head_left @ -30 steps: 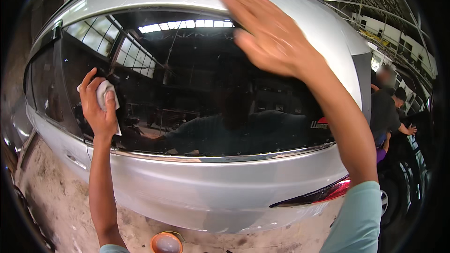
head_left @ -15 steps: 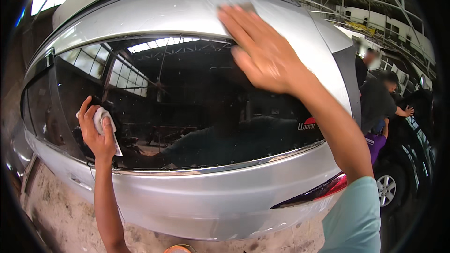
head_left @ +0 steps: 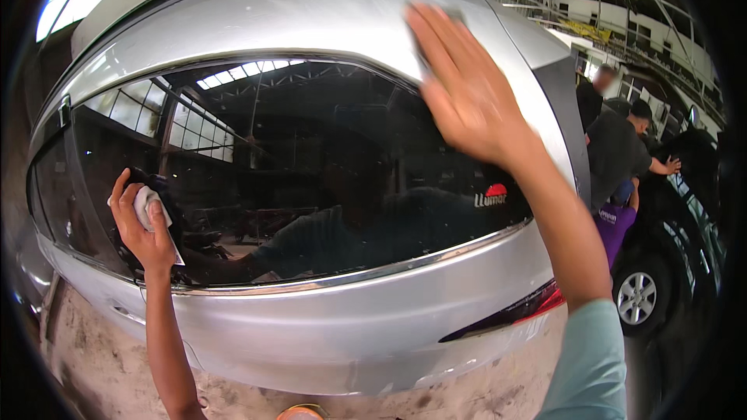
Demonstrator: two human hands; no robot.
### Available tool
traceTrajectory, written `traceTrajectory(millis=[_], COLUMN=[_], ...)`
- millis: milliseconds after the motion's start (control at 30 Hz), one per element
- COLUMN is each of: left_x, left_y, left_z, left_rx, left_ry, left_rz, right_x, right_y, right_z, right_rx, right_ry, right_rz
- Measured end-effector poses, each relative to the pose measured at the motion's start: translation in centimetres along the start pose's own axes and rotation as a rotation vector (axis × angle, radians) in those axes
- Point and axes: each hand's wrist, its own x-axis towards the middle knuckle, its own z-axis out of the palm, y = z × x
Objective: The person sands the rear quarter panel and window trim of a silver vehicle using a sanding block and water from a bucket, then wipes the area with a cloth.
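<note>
A silver vehicle (head_left: pixel 334 327) fills the middle, its dark side window (head_left: pixel 303 163) reflecting the roof and windows. My right hand (head_left: pixel 475 105), blurred by motion, lies with fingers stretched over a dark grey pad (head_left: pixel 454 14) on the silver body above the window's rear corner. Only the pad's edges show past the fingers. My left hand (head_left: pixel 145 241) is at the window's left part, fingers curled round a crumpled white cloth (head_left: pixel 145 206). A pale, thin corner sticks out below that palm; what it belongs to is unclear.
The tail light (head_left: pixel 506 313) sits below the window at right. Two people (head_left: pixel 622 148) and a purple-shirted person (head_left: pixel 615 225) are beside a black vehicle (head_left: pixel 677 210) at right. An orange-rimmed round object (head_left: pixel 302 412) stands on the stained floor (head_left: pixel 85 334) below.
My right hand has slid to the right along the silver body with the pad under it. My left hand still holds the cloth at the window. The whole view has shifted slightly.
</note>
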Motion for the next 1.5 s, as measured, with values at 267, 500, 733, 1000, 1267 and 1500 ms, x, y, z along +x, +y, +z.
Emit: traceTrajectory(millis=[267,500,733,1000,1267,1500], left_x=[0.1,-0.5,0.3,-0.7,-1.8,-1.0], left_y=[-0.7,-1.7,-0.9,-3.3,-4.1,-5.9], left_z=[-0.6,-0.3,-0.9,-0.5,0.6,-1.8], left_rx=[0.039,0.003,0.078,0.022,0.055,0.119], left_ry=[0.002,0.029,0.037,0.003,-0.01,-0.003], left_rz=[0.023,0.0,0.038,0.008,-0.003,0.022], right_x=[-4.4,2.0,-14.1,-10.0,-14.3,-25.9], right_y=[-1.8,-2.7,-0.7,-0.1,0.4,-2.6], right_z=[-1.4,2.7,-4.2,-2.2,-4.0,-5.1], right_rx=[0.065,0.135,0.15,0.155,0.179,0.21], right_ry=[-0.049,0.168,-0.221,-0.067,-0.179,-0.207], right_rz=[-0.05,-0.17,0.188,0.004,0.16,0.351])
